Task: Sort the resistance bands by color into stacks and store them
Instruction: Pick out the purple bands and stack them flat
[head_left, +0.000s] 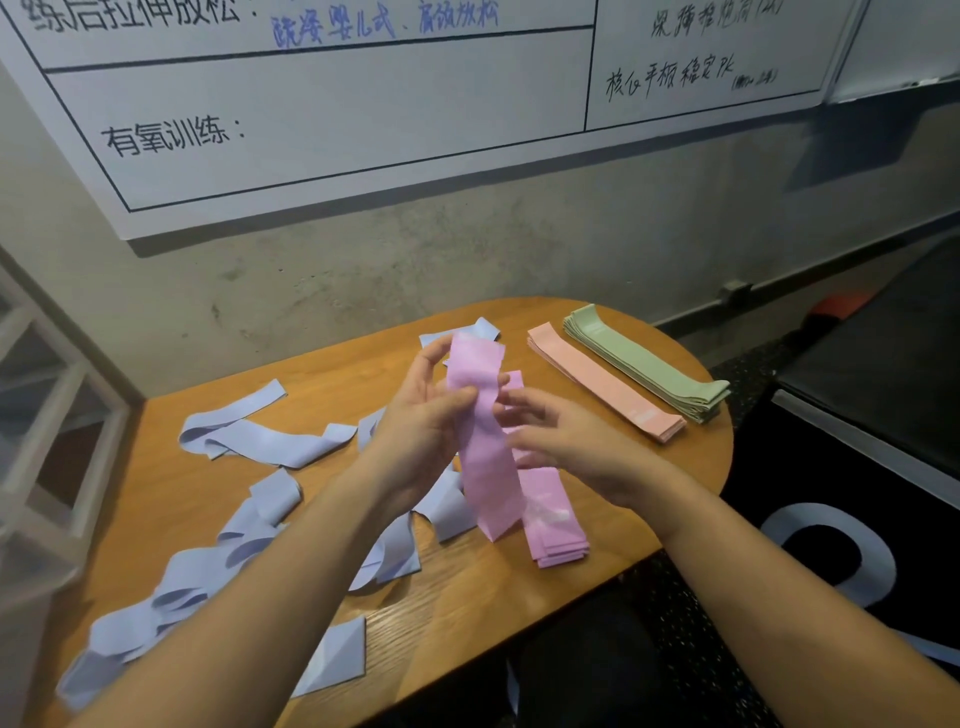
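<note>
My left hand (415, 415) holds a pink-violet band (485, 452) upright above the wooden table (467, 587), thumb and fingers pinching its upper part. My right hand (561, 436) is just right of the band, fingers relaxed and touching its edge. Below it lies a flat stack of pink-violet bands (550, 525). A salmon stack (602, 379) and a green stack (644, 358) lie side by side at the table's right. Several loose lavender bands (260, 441) are scattered over the left half.
A concrete wall with a large whiteboard (363, 119) stands right behind the table. A white frame (47, 415) is at the left. Black equipment (872, 374) and dark floor lie to the right, beyond the table's rounded edge.
</note>
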